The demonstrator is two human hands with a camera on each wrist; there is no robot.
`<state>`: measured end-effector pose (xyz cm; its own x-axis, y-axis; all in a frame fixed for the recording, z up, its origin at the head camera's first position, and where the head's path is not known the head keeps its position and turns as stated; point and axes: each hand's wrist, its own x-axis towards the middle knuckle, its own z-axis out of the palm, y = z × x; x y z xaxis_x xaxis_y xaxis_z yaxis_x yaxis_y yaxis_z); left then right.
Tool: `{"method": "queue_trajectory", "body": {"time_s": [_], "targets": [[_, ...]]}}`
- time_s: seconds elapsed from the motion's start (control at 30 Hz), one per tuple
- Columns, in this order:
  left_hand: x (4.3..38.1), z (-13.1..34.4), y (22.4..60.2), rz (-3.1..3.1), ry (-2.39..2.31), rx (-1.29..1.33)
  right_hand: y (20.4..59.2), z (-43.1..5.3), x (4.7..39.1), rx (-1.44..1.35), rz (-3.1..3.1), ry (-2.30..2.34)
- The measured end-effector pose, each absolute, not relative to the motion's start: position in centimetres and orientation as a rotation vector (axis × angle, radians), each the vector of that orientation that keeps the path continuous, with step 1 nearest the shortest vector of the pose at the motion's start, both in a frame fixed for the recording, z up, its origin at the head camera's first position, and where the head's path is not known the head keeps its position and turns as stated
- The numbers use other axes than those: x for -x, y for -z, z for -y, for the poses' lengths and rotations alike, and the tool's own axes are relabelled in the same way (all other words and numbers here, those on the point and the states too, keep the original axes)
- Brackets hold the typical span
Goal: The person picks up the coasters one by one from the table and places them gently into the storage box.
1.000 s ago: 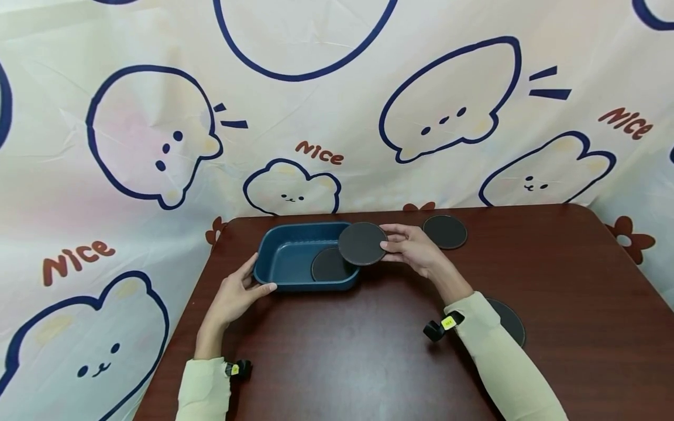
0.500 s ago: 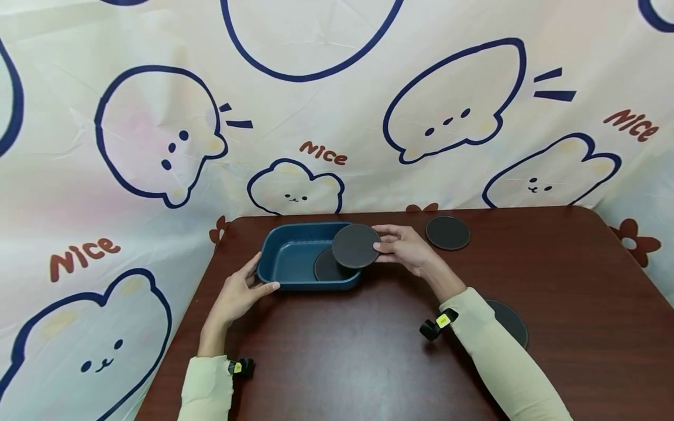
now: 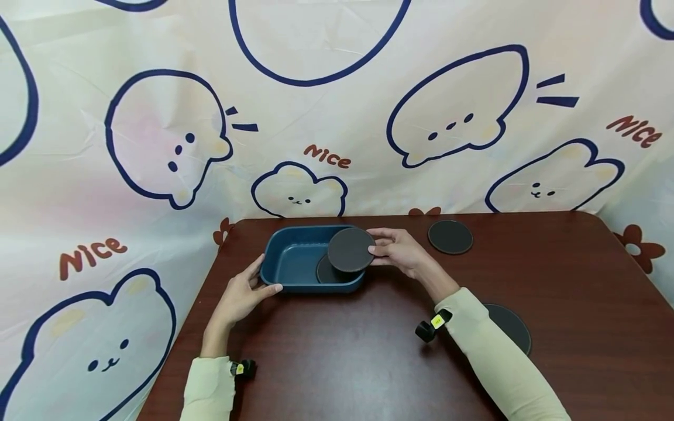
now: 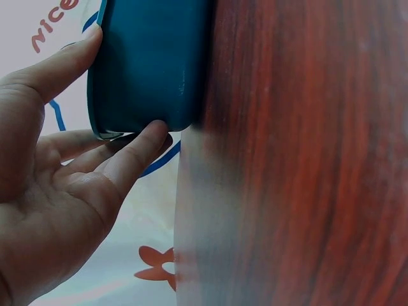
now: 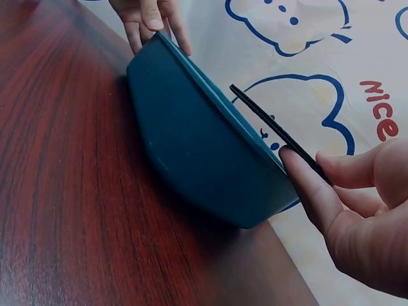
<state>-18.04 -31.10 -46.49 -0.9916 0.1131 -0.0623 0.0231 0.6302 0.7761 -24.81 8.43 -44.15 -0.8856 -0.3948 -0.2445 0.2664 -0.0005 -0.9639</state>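
A blue rectangular plastic basin (image 3: 295,288) stands near the back of the table. My left hand (image 3: 238,297) holds its left end, thumb on the near rim and fingers against the end wall. In the left wrist view the fingertips (image 4: 153,131) meet the basin's wall (image 4: 153,70). A round black coaster (image 3: 350,250) is pinched at its right edge by my right hand (image 3: 402,252). That coaster is tilted above the basin's right end, as the right wrist view shows it (image 5: 274,127) over the rim. Another black coaster (image 3: 323,272) lies inside the basin, partly covered by the held one.
One more black coaster (image 3: 450,237) lies on the table at the back right. A further coaster (image 3: 509,327) is partly hidden by my right sleeve (image 3: 495,356). Behind the dark wooden table (image 3: 347,362) hangs a cloth (image 3: 368,105) printed with cartoon bears.
My right hand has moved the pinched coaster slightly left, further over the basin and the coaster inside it. My left hand keeps its hold. The head view has shifted a little.
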Motion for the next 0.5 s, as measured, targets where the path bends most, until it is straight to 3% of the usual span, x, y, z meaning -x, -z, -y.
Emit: {"method": "queue_trajectory", "body": {"time_s": [0.5], "targets": [[17.9, 30.9, 46.4, -2.743, -1.311, -0.126, 43.8, -6.9, 25.4, 0.111, -1.828, 1.923]]}}
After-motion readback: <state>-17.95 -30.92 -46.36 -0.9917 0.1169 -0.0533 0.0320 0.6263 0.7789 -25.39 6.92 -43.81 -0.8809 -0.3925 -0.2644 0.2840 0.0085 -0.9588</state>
